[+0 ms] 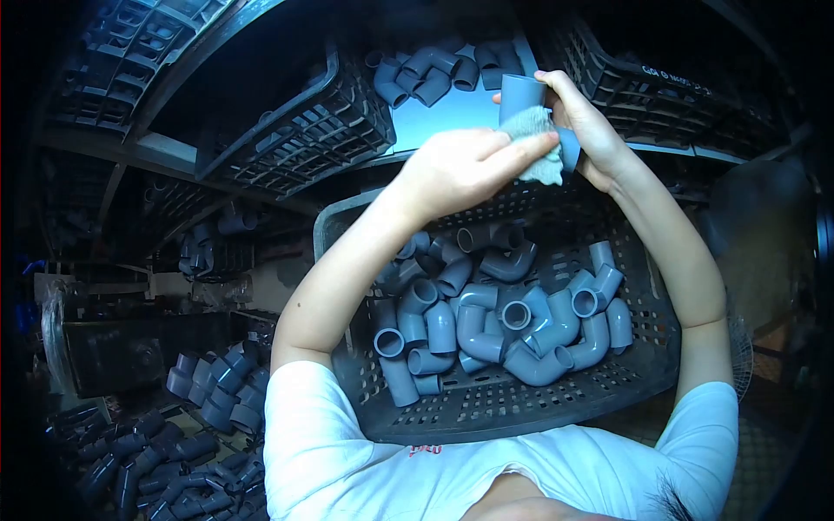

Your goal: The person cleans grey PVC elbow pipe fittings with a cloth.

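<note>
A grey pipe elbow (522, 90) is raised in front of me, above the far rim of the crate. My right hand (584, 130) grips it from the right side, with fingers wrapped around its back. My left hand (469, 165) is closed on a crumpled pale green cloth (540, 148) and presses it against the elbow's bend. The cloth covers the middle of the fitting, so only its upper end and a part at the right show. Below both hands stands a black plastic crate (434, 425) with many loose grey elbows (479, 333) lying in it.
Beyond my hands, several grey elbows (432, 61) rest on a pale surface between two black crates, a left crate (300, 130) and a right crate (643, 82). At lower left lie heaps of dark pipe fittings (165, 456). Metal shelf bars (165, 148) run along the left.
</note>
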`<act>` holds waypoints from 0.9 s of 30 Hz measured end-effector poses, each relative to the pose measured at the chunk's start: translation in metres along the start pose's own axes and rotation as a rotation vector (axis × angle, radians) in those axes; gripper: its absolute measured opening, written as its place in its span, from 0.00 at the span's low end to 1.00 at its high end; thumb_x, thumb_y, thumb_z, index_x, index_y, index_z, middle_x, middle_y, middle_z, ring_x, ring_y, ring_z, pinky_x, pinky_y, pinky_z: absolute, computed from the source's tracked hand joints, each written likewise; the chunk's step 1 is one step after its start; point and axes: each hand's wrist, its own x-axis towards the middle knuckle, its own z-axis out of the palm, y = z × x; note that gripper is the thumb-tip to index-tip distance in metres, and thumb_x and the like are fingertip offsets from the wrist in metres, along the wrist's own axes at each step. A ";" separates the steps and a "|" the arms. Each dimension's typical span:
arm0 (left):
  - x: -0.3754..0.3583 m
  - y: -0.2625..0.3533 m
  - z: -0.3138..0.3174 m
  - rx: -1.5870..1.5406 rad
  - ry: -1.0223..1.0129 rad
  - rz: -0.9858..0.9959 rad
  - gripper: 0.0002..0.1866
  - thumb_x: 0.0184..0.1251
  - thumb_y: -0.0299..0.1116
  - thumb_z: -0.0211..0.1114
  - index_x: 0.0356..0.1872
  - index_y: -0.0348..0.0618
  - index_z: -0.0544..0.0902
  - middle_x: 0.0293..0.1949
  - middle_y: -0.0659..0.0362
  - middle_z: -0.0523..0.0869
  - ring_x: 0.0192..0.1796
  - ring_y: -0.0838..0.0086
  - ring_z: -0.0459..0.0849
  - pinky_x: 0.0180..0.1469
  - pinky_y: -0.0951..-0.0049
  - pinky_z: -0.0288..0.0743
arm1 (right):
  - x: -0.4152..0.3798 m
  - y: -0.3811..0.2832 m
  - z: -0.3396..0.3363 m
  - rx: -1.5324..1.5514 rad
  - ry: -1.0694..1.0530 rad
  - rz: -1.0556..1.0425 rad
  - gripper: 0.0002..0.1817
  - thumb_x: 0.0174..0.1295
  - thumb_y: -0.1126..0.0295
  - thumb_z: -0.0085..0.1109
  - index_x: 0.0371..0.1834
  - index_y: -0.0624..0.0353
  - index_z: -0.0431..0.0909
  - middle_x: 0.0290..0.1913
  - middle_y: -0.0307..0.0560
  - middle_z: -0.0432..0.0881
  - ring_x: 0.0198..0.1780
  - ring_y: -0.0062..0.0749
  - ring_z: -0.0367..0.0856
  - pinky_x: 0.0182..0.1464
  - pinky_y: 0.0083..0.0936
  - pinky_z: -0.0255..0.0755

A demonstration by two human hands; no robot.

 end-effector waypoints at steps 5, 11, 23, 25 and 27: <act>-0.002 -0.012 0.006 0.023 0.194 -0.002 0.33 0.51 0.16 0.61 0.63 0.46 0.82 0.28 0.59 0.82 0.27 0.68 0.82 0.33 0.68 0.80 | -0.011 -0.003 0.015 0.004 0.068 -0.006 0.37 0.75 0.38 0.38 0.69 0.61 0.70 0.58 0.53 0.81 0.61 0.34 0.82 0.66 0.32 0.75; 0.000 0.012 0.016 -0.044 0.092 0.190 0.30 0.53 0.21 0.66 0.62 0.48 0.82 0.23 0.62 0.78 0.24 0.72 0.80 0.28 0.70 0.77 | 0.002 0.001 0.002 0.006 0.028 -0.113 0.40 0.75 0.36 0.32 0.65 0.64 0.73 0.57 0.54 0.81 0.60 0.35 0.82 0.63 0.36 0.78; -0.005 0.007 0.013 0.012 0.053 0.055 0.32 0.50 0.15 0.64 0.61 0.46 0.82 0.27 0.57 0.83 0.27 0.66 0.83 0.33 0.67 0.81 | 0.012 0.014 -0.008 -0.010 0.011 -0.161 0.36 0.79 0.40 0.28 0.61 0.63 0.72 0.58 0.56 0.79 0.60 0.35 0.82 0.63 0.35 0.79; -0.006 -0.003 0.010 0.023 0.085 0.015 0.32 0.50 0.16 0.64 0.61 0.46 0.82 0.28 0.57 0.84 0.28 0.65 0.84 0.33 0.67 0.82 | 0.005 0.007 0.007 0.060 0.012 -0.126 0.35 0.79 0.42 0.29 0.62 0.63 0.73 0.56 0.53 0.81 0.56 0.34 0.84 0.61 0.33 0.80; -0.002 -0.011 0.001 0.042 0.150 -0.093 0.33 0.50 0.14 0.61 0.63 0.45 0.81 0.38 0.52 0.89 0.34 0.60 0.88 0.38 0.65 0.83 | -0.002 0.003 0.018 -0.152 0.088 -0.084 0.34 0.80 0.43 0.29 0.66 0.63 0.71 0.55 0.51 0.83 0.52 0.31 0.86 0.58 0.30 0.81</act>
